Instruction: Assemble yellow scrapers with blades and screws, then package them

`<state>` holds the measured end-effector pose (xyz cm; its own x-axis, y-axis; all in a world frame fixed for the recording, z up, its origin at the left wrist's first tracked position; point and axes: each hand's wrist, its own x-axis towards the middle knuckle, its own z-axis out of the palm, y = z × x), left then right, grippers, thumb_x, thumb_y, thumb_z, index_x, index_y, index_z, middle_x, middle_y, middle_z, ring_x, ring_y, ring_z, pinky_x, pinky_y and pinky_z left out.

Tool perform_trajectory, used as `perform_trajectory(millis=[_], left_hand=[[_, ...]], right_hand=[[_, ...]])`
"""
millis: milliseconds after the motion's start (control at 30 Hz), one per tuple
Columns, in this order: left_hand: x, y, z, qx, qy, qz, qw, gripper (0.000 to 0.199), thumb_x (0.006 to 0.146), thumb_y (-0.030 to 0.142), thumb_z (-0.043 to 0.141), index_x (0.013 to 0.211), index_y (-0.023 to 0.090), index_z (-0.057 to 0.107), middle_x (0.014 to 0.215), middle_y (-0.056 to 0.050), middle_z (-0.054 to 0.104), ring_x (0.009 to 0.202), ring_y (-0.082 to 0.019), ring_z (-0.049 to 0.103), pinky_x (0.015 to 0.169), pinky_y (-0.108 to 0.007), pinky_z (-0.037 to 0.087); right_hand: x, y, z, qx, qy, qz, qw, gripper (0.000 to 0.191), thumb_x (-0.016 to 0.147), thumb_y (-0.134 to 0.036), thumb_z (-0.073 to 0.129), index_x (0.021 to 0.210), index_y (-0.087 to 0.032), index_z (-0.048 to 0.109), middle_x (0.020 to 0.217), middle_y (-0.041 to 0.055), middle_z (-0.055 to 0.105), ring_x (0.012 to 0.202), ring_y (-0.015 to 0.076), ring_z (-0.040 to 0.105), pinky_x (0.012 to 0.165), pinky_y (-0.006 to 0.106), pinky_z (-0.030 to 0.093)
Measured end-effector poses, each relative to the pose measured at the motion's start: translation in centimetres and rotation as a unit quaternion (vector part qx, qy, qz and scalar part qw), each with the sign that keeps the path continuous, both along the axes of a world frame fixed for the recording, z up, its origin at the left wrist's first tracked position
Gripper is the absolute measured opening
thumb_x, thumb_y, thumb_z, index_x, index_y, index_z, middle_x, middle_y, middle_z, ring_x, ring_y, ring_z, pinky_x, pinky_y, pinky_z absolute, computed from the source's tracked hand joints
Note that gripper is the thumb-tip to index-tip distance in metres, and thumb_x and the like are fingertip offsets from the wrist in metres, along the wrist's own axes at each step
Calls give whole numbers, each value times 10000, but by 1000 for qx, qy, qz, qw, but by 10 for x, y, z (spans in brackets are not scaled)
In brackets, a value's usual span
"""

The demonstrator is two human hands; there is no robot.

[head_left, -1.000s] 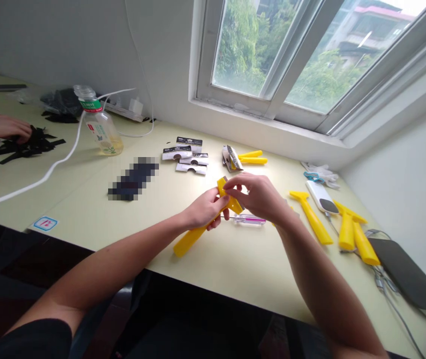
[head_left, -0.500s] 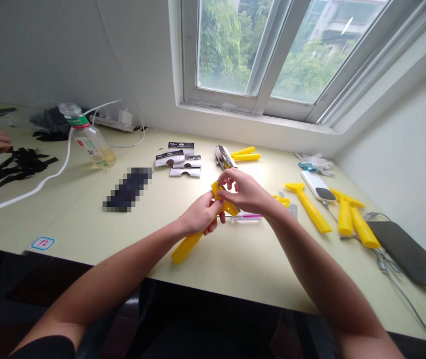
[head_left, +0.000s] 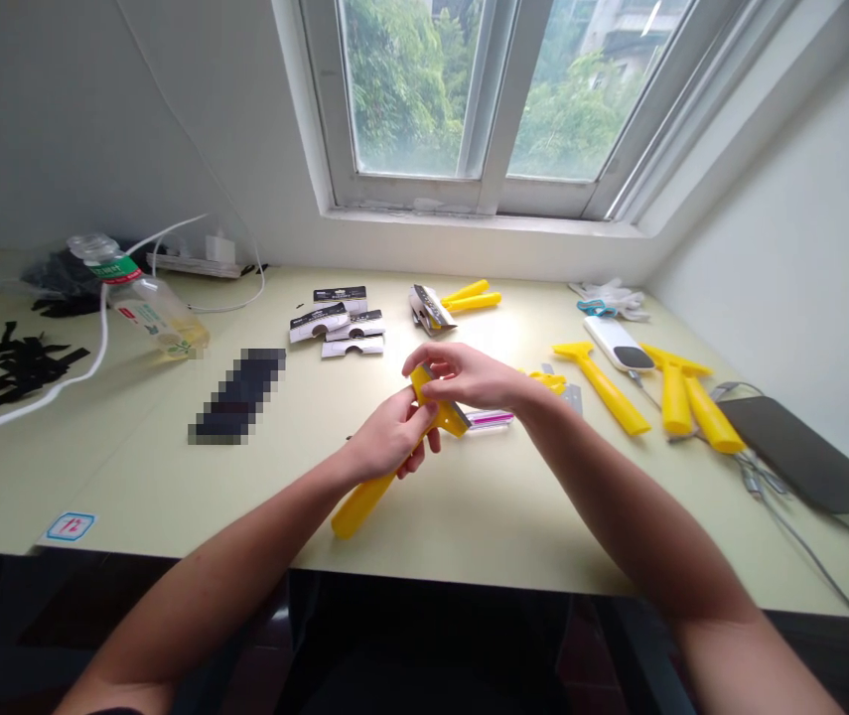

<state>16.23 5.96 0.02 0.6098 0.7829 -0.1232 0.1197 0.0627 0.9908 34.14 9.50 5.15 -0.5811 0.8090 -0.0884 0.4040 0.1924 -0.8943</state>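
Two hands meet at one yellow scraper, located over the near part of the table, in front of the wearer. Long axis: handle end at near left, by the table edge, running to the head at far right; head lies crosswise, one end far left, the other near right, a grey edge strip along its far-right side. Left hand: curled round the neck, thumb laid on top, hence the hand nearer the handle. Right hand: fingers half bent, set across the head from the right, thumb and fingertips at its far-left end; pinching or merely touching, cannot tell. Key relation: strip side faces the right hand, away from the left palm. Clear pink-striped tool handle just beside the head's near-right end, contact unresolved
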Motion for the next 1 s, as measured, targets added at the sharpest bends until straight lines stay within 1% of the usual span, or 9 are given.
perform_trajectory(millis=[100,200,333,467,600,733,833,933,1000], left_hand=[[0,0,1,5,10,-4,1000,434,949,587,443,883,163,509,672,-17,599,360,-73,477,321,-202,385],[-1,0,1,-16,-9,-11,1000,393,956,553,455,908,166,503,735,-35,633,362,-74,490,317,-203,379],[0,1,-1,-42,-41,-9,998,356,946,530,493,946,175,492,751,-29,642,378,-80,507,327,-202,398],[-1,2,-3,-36,-37,2,999,388,934,553,505,967,167,510,746,-38,648,396,-89,531,340,-205,421],[-3,4,-2,-30,-19,-10,999,433,931,573,500,1050,158,524,786,-66,673,460,-122,603,396,-229,483],[-5,5,3,-10,11,-20,1000,455,938,587,472,1057,154,539,841,-94,693,469,-116,603,407,-220,464],[-6,3,8,6,36,-18,999,458,945,596,441,1054,161,532,849,-90,685,480,-126,607,431,-243,484],[-8,0,11,52,84,20,995,437,940,578,470,1105,175,506,824,-70,669,521,-148,624,476,-266,509],[-9,-3,11,123,117,67,983,431,932,532,521,1199,197,470,849,-62,666,568,-156,630,511,-266,508]], right_hand=[[-1,-1,1,-17,29,11,999,265,775,-157,595,1037,-188,608,809,-11,614,729,137,608,611,233,489],[-1,-1,-2,-25,52,18,998,243,791,-167,591,1032,-197,591,804,-23,593,711,130,603,594,226,486],[0,-2,-5,-12,44,14,999,295,828,-175,586,1116,-226,556,811,-25,579,710,130,611,595,224,479],[1,-1,-8,0,39,10,999,334,847,-196,593,1175,-235,544,809,-28,567,698,125,599,582,218,468],[5,3,-10,5,57,25,998,375,852,-230,618,1221,-226,554,841,-22,558,737,131,603,628,237,495],[9,5,-10,0,62,40,997,391,844,-229,630,1232,-238,577,942,-3,609,758,123,605,689,253,511],[10,5,-9,-1,64,48,997,413,842,-213,630,1250,-233,571,932,2,618,758,128,612,687,256,514],[11,5,-10,5,69,45,997,446,831,-196,634,1270,-226,561,931,10,627,773,135,614,673,252,509],[12,6,-10,14,64,25,998,464,811,-186,644,1267,-225,566,967,17,628,773,130,602,655,242,499]])
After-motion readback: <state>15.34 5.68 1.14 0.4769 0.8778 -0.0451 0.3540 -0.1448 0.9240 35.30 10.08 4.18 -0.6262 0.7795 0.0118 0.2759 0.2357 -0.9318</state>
